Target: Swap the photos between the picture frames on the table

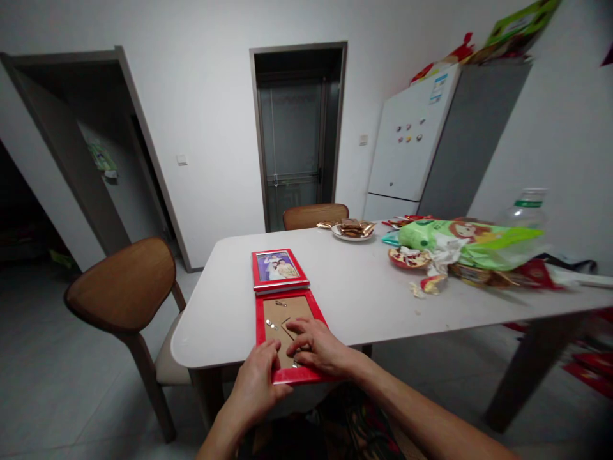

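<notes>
A red picture frame (261, 319) lies face down at the table's front edge, partly over it, its brown backing board (297, 306) facing up. Small metal clips (271, 325) sit on the backing. My left hand (262, 374) grips the frame's lower left corner, thumb on top. Across the lower right part, my right hand (318, 345) has its fingers bent onto the backing, near another metal clip (295, 364); its palm covers the right edge. Just beyond is a second red frame (302, 282), face up, with a photo of people (278, 266).
On the white table (345, 300) are a plate (352, 238) of wrapped snacks, opened pomegranate pieces (409, 257), a green bag (479, 243) and a clear bottle (527, 211). Wooden chairs (124, 281) stand left and behind. A fridge (412, 134) stands at the back right.
</notes>
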`<state>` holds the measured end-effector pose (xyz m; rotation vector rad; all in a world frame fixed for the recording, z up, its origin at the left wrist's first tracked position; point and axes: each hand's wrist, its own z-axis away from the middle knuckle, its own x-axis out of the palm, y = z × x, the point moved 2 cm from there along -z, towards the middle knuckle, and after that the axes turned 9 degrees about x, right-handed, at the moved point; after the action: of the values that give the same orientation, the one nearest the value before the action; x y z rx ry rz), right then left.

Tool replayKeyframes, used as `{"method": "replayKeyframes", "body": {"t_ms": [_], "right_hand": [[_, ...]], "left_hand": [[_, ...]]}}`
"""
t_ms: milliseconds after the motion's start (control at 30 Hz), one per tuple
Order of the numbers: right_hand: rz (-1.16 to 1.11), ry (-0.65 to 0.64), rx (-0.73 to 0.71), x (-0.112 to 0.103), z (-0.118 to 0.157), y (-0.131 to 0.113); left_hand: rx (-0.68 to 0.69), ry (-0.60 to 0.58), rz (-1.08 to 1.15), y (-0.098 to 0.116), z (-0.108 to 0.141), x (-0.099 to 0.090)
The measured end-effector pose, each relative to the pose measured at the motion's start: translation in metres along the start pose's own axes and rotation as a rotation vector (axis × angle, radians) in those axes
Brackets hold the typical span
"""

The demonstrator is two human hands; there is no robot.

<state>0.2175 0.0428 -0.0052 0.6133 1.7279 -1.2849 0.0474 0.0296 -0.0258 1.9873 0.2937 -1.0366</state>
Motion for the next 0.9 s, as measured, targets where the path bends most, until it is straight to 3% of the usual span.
{"method": "replayKeyframes", "body": {"t_ms": [233,400,567,767,900], "right_hand": [[-0.030,-0.086,-0.025,-0.003,-0.004,0.003],[-0.014,0.047,0.005,0.001,-0.005,0.000],[0.095,0.216,0.201,0.000,0.000,0.008],[0.107,0.235,0.272,0.001,-0.004,0.011],[0.080,0.258,0.287,-0.011,-0.008,0.009]], "left_hand": [[0.000,-0.014,-0.002,-0.001,0.000,0.000],[-0.013,-0.003,-0.013,-0.002,-0.001,-0.001],[-0.025,0.006,0.021,-0.001,0.000,0.000],[-0.035,0.021,0.034,-0.003,0.002,0.005],[-0.023,0.090,0.129,0.001,-0.001,0.004]]}}
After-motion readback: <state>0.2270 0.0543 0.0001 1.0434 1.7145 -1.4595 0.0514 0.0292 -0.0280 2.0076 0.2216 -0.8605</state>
